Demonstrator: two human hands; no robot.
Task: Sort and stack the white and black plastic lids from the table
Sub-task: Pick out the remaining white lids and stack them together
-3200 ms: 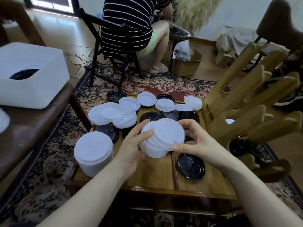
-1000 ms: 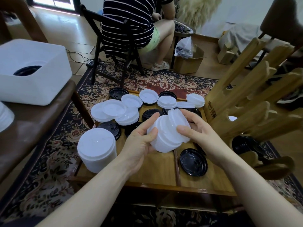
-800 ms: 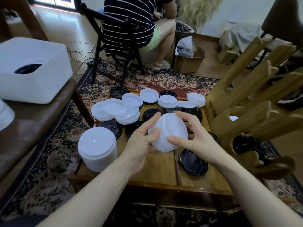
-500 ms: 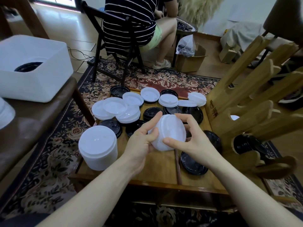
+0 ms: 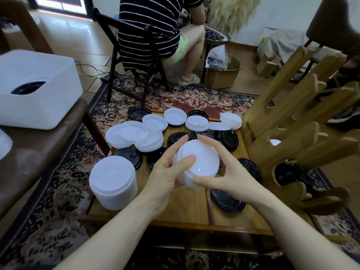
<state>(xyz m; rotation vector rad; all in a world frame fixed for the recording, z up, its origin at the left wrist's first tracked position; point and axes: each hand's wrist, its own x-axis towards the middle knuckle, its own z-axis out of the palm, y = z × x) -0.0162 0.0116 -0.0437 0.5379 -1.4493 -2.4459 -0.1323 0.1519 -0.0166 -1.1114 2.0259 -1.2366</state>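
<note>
A wooden bench [image 5: 187,213] carries a tall stack of white lids [image 5: 113,182] at its left edge and loose white and black lids farther back. Above its middle, the left hand [image 5: 167,174] and right hand [image 5: 228,174] hold a smaller white stack [image 5: 198,162], fingers curled round its sides.

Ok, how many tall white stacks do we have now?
2. The table stack stands at the table's near-left corner. The held stack is gripped between the left hand and right hand. The loose white lids behind are only shallow piles.
</note>
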